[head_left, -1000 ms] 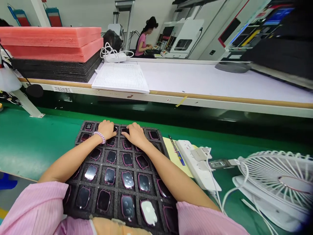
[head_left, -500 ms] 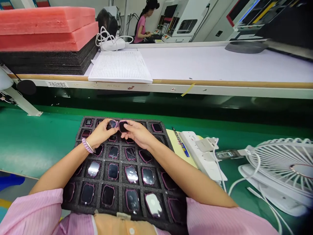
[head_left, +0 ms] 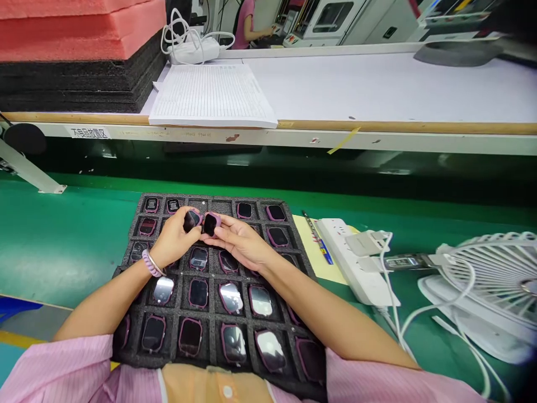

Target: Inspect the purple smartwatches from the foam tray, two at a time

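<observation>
The left hand (head_left: 174, 238) now clamps its fingers (head_left: 192, 234) on one watch (head_left: 192, 220), the right hand (head_left: 241, 243) on another watch (head_left: 210, 225), both lifted off the foam tray (head_left: 220, 208), side by side.

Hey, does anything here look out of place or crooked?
Slightly: yellow tape slants across the shelf edge, and in the nearest row of the tray, the watch second from right lies crooked rather than square.
</observation>
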Demonstrator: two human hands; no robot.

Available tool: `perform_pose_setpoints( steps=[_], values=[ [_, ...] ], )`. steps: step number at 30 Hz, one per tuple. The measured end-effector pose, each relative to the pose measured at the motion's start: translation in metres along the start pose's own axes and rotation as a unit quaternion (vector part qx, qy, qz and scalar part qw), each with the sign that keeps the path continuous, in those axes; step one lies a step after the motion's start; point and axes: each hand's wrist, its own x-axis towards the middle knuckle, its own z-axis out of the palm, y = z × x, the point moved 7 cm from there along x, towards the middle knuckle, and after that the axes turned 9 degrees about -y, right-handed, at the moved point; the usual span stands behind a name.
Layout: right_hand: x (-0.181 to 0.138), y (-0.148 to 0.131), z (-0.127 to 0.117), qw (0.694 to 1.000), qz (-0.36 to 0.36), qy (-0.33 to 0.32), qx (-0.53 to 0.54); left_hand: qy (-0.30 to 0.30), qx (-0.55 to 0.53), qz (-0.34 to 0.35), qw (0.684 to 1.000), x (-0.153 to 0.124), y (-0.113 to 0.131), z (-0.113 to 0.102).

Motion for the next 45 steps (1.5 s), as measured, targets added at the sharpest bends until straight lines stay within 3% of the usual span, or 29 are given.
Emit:
perform_pose_setpoints(
  steps=[11,45],
  values=[
    [0.000,-0.004,0.006,0.998,0.000,-0.065,-0.003,0.032,0.004,0.027,0.999,-0.003,0.003,0.001],
    [-0.004,-0.008,0.013,0.994,-0.012,-0.101,-0.031,0.058,0.010,0.038,0.998,-0.008,0.013,0.001]
  ],
)
